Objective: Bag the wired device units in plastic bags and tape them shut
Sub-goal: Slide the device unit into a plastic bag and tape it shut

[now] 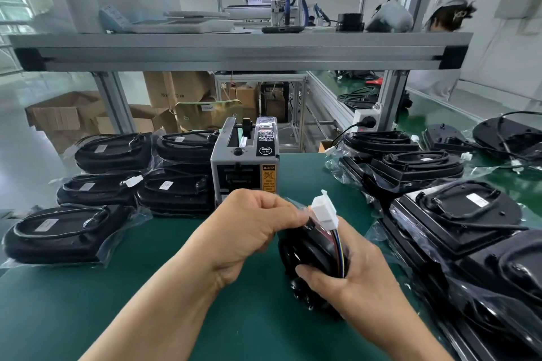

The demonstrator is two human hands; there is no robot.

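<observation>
A black wired device unit [311, 252] stands on edge over the green mat, partly inside a clear plastic bag. Its white connector [324, 209] and coloured wires stick up at the top. My left hand [249, 228] pinches the bag's top edge beside the connector. My right hand [349, 275] grips the unit from the right and below, fingers curled round its body. The unit's lower part is hidden behind my right hand.
A grey tape dispenser [245, 161] stands just behind my hands. Several bagged units [96, 184] are stacked at the left. More black units [457, 214], some in bags, crowd the right side. An aluminium shelf frame [234, 50] spans overhead.
</observation>
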